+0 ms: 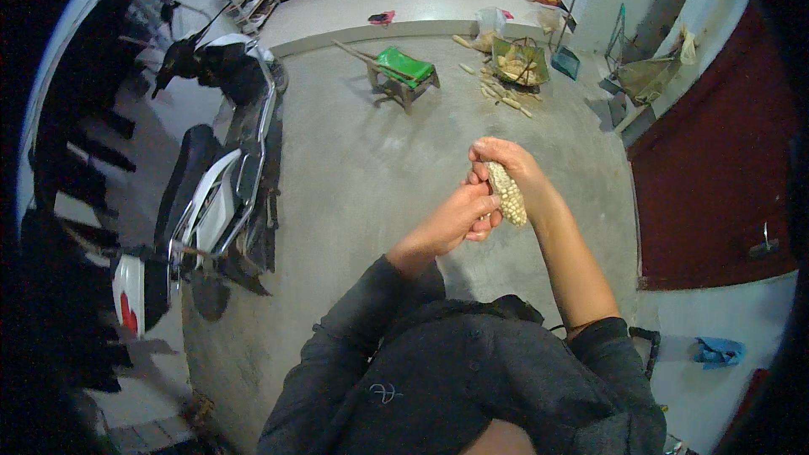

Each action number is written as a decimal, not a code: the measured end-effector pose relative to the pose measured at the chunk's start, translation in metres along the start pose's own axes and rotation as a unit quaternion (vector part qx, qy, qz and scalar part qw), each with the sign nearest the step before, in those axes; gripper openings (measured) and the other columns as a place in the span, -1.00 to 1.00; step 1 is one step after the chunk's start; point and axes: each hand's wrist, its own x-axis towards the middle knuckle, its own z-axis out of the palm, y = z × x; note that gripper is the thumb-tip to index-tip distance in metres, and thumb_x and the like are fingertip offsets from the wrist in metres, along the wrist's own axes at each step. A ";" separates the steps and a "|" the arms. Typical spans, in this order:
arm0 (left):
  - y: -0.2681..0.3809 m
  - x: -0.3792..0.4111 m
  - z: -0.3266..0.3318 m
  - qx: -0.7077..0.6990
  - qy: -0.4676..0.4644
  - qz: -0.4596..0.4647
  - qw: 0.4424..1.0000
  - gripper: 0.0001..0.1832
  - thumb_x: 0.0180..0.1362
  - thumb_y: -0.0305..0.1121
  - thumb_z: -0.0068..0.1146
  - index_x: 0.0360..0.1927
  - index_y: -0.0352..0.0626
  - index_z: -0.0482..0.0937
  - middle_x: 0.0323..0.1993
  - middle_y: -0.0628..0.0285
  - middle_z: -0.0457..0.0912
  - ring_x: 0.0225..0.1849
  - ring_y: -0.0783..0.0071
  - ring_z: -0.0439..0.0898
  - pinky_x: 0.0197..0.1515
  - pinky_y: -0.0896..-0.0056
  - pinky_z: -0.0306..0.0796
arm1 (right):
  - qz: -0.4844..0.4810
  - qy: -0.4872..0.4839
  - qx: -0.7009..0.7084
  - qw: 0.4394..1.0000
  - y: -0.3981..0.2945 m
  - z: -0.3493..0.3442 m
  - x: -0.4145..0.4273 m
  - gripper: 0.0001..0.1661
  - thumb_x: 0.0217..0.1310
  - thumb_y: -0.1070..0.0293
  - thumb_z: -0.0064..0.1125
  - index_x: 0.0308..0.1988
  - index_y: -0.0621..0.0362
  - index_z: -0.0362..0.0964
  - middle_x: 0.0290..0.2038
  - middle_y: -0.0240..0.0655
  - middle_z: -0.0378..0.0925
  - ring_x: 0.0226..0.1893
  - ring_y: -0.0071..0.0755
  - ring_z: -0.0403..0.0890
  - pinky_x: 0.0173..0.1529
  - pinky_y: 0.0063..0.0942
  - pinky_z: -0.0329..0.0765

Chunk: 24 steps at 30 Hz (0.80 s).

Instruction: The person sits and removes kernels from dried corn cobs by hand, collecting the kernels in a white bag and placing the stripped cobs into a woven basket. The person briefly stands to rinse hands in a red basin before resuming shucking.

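An ear of dried pale corn [508, 194] is held between my two hands, in front of my body and above the concrete floor. My right hand [510, 158] curls over its upper end. Against the left side of the ear, my left hand [469, 212] has its thumb and fingers closed on it. Rows of whitish kernels show on the lower part. My fingers hide the rest of its surface.
A scooter [212, 202] stands along the left. Ahead is a low stool [404, 68] with a green top. Several corn cobs [499, 91] lie beside a basket [534, 80] of corn. A dustpan [565, 63] and a raised step [328, 36] lie beyond. At right is a dark red door [708, 189].
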 end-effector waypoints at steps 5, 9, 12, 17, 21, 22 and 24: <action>0.021 0.075 -0.072 0.006 -0.024 -0.037 0.999 -0.85 0.19 -0.32 -0.22 -0.27 -0.15 0.30 -0.52 0.37 0.34 -0.68 0.75 0.17 -0.72 0.73 0.05 | 0.034 0.068 -0.068 0.995 -0.024 -0.050 0.077 -0.76 0.09 0.22 0.05 -0.43 0.18 0.33 -0.65 -0.35 0.40 -0.61 -0.47 0.48 -0.55 -0.55 0.44; 0.063 0.136 -0.128 0.047 -0.033 -0.042 0.997 -0.85 0.20 -0.32 -0.28 -0.30 -0.14 0.32 -0.52 0.37 0.33 -0.66 0.74 0.16 -0.70 0.72 0.03 | 0.042 0.155 -0.084 0.983 -0.050 -0.082 0.152 -0.76 0.08 0.22 0.05 -0.42 0.18 0.33 -0.65 -0.35 0.40 -0.61 -0.47 0.48 -0.57 -0.55 0.43; 0.103 0.175 -0.165 0.069 -0.049 -0.070 0.994 -0.83 0.21 -0.35 -0.34 -0.33 -0.15 0.32 -0.53 0.37 0.32 -0.66 0.73 0.14 -0.69 0.71 0.02 | 0.024 0.210 -0.092 0.973 -0.070 -0.099 0.206 -0.76 0.09 0.22 0.03 -0.43 0.17 0.32 -0.67 -0.36 0.39 -0.62 -0.47 0.48 -0.56 -0.55 0.44; 0.153 0.227 -0.213 0.078 -0.074 -0.095 0.990 -0.84 0.22 -0.35 -0.33 -0.34 -0.16 0.30 -0.52 0.35 0.32 -0.64 0.71 0.16 -0.67 0.68 0.05 | 0.032 0.255 -0.068 0.964 -0.107 -0.113 0.270 -0.79 0.08 0.25 0.03 -0.45 0.16 0.31 -0.68 -0.37 0.39 -0.64 -0.49 0.47 -0.57 -0.56 0.43; 0.184 0.267 -0.253 0.048 -0.096 -0.094 0.990 -0.84 0.23 -0.34 -0.33 -0.31 -0.18 0.29 -0.49 0.34 0.33 -0.64 0.68 0.19 -0.65 0.67 0.10 | 0.029 0.239 -0.037 0.970 -0.136 -0.127 0.323 -0.82 0.07 0.27 0.05 -0.45 0.14 0.32 -0.67 -0.38 0.41 -0.68 -0.52 0.45 -0.60 -0.58 0.40; 0.192 0.277 -0.262 0.052 -0.093 -0.099 0.989 -0.83 0.23 -0.35 -0.33 -0.31 -0.19 0.29 -0.49 0.34 0.33 -0.63 0.68 0.20 -0.65 0.67 0.12 | 0.019 0.236 -0.044 0.970 -0.140 -0.135 0.338 -0.82 0.06 0.27 0.05 -0.45 0.14 0.32 -0.67 -0.39 0.41 -0.69 -0.52 0.44 -0.61 -0.58 0.39; 0.210 0.297 -0.280 0.061 -0.083 -0.108 0.989 -0.83 0.24 -0.35 -0.34 -0.29 -0.20 0.29 -0.48 0.33 0.33 -0.63 0.68 0.22 -0.64 0.67 0.14 | 0.001 0.229 -0.058 0.972 -0.143 -0.156 0.372 -0.82 0.06 0.28 0.06 -0.46 0.14 0.33 -0.67 -0.39 0.41 -0.70 -0.52 0.43 -0.63 -0.58 0.38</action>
